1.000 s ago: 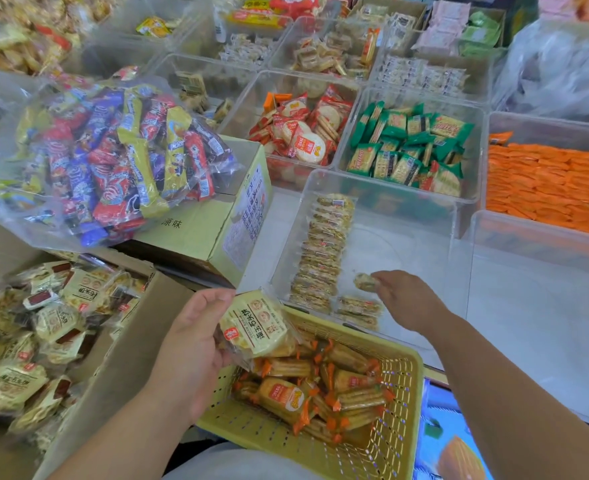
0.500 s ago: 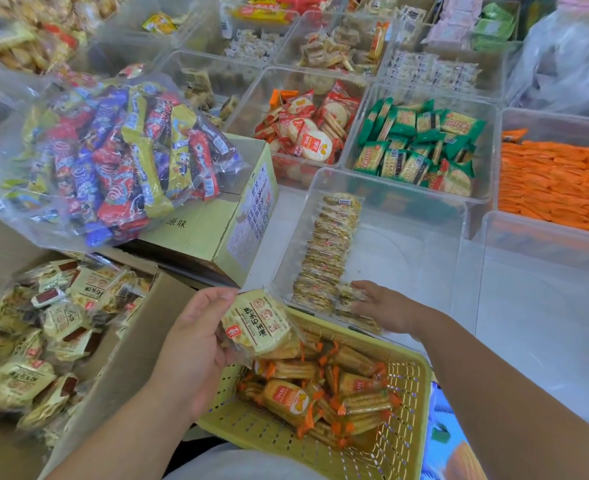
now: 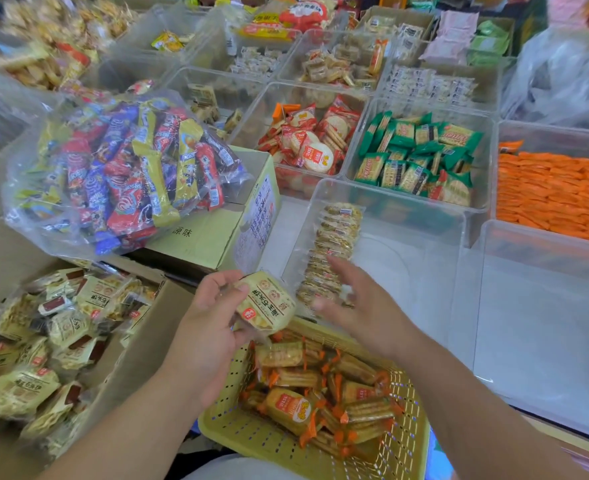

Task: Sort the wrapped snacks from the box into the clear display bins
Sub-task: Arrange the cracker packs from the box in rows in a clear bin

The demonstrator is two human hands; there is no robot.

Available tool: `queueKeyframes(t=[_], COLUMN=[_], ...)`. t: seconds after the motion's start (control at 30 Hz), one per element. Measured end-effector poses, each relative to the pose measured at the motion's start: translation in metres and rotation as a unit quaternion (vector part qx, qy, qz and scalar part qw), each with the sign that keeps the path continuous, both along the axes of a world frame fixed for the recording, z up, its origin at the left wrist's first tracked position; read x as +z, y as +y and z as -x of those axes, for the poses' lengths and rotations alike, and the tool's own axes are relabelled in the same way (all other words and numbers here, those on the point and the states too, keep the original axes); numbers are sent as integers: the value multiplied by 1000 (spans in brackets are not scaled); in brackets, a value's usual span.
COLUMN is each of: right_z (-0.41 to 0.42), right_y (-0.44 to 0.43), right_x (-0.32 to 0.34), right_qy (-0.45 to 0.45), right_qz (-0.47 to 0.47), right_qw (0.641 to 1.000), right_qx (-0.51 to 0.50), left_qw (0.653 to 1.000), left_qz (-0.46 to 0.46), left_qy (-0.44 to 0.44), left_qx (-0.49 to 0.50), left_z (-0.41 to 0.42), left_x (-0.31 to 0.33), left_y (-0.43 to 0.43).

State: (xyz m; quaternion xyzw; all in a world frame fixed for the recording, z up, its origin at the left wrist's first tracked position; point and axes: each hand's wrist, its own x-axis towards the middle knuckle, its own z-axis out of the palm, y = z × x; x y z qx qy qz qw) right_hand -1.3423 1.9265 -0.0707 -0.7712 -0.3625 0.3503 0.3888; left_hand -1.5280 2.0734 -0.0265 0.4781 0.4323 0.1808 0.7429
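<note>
My left hand (image 3: 210, 327) grips a small stack of pale yellow wrapped snacks (image 3: 265, 306) above the near edge of a yellow basket (image 3: 403, 455). My right hand (image 3: 358, 303) hovers beside it with fingers spread and nothing in it, in front of the near wall of a clear bin (image 3: 410, 244). Inside that bin a neat row of the same pale snacks (image 3: 334, 247) runs along the left side. The cardboard box (image 3: 137, 355) at the lower left holds many more of these pale packets (image 3: 36, 344).
The yellow basket holds orange-wrapped crackers (image 3: 320, 396). A clear bag of colourful bars (image 3: 123, 171) lies on a closed carton (image 3: 223, 233). Behind are bins of red-wrapped (image 3: 313, 140), green-wrapped (image 3: 421, 157) and orange (image 3: 552, 199) snacks. A clear bin (image 3: 542, 306) stands at right.
My right hand has drawn back out of the clear bin, having left its packet there, and now hovers spread beside the stack in my left hand. The left hand has hardly moved.
</note>
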Motion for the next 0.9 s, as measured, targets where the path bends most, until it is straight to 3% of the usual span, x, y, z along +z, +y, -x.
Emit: queueKeyframes(t=[0.07, 0.2, 0.33, 0.47, 0.53, 0.6, 0.67, 0.8, 0.9], right_z=[32, 60, 50, 22, 3, -20, -43, -75, -85], right_y=[1, 4, -1, -12, -17, -23, -29, -34, -29], right_x=[15, 18, 16, 6, 1, -8, -21, -53, -75], right_qy=[-41, -267, -297, -277, -202, -131, -127, -181, -158], right_qz=[-51, -63, -78, -118, -104, -73, -30, 72, 143], right_qw=[998, 960, 951, 953, 969, 976, 974, 969, 973], right_qx=[22, 53, 34, -32, -99, -161, -184, -155, -85], left_qw=[999, 998, 994, 972, 940, 879, 819, 769, 719], left_qz=[-31, -19, -43, -102, -192, -325, -402, -338, -373], left_qy=[7, 4, 10, 63, 122, 191, 266, 364, 397], left_qx=[-19, -62, -96, -201, -254, -292, -313, -402, -431], left_z=[-11, -33, -49, -60, -64, -65, -65, -65, -64], left_x=[1, 6, 7, 2, -4, -15, -30, -56, -64], left_y=[-8, -27, -32, -20, -11, 1, 13, 22, 22])
